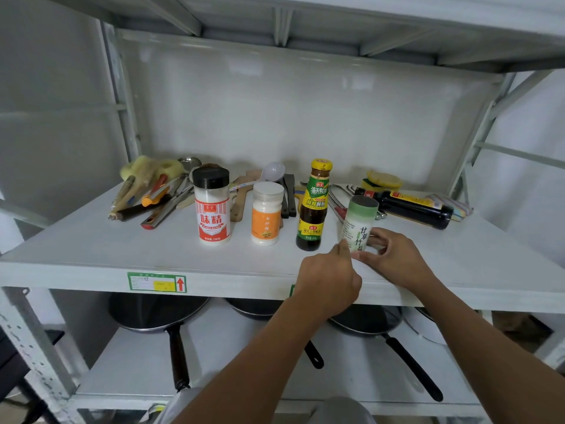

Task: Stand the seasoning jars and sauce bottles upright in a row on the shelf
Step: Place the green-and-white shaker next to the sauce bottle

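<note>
On the white shelf [122, 240] three containers stand upright in a row: a black-capped jar with a red label [212, 205], a white-capped jar with an orange label [266, 213] and a brown sauce bottle with a yellow cap [313, 206]. To their right stands a green-topped salt jar [359, 223], leaning slightly. My right hand [394, 258] grips its base from the right. Fingertips of my left hand [328, 280] touch its lower left side. A dark soy sauce bottle [409, 206] lies on its side behind, at the right.
Kitchen tools lie along the back of the shelf: brushes and knives [146, 191] at the left, spatulas and a ladle [275, 175] in the middle, sponges [383, 180] at the right. Pans [159, 313] with long handles sit on the lower shelf.
</note>
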`<act>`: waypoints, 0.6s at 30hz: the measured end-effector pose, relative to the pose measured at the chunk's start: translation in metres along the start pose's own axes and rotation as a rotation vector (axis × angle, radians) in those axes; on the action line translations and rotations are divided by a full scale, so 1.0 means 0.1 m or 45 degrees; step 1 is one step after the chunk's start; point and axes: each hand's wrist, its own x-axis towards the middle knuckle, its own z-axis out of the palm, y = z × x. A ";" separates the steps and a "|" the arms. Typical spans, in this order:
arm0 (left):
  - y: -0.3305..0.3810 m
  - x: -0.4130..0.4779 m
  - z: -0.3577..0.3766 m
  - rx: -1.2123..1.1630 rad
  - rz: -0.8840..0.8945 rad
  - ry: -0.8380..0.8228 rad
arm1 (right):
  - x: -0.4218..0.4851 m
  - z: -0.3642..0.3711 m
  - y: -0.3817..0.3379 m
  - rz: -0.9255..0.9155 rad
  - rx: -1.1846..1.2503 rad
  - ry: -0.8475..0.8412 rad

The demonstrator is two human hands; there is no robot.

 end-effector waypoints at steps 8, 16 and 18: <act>-0.01 0.01 0.01 0.020 -0.003 0.019 | 0.00 0.00 -0.01 -0.007 -0.006 -0.014; 0.00 0.01 0.01 0.034 -0.016 0.014 | -0.02 0.01 -0.02 -0.010 -0.014 -0.013; 0.00 0.01 0.02 0.037 -0.013 0.026 | -0.02 0.01 -0.02 -0.013 -0.012 -0.015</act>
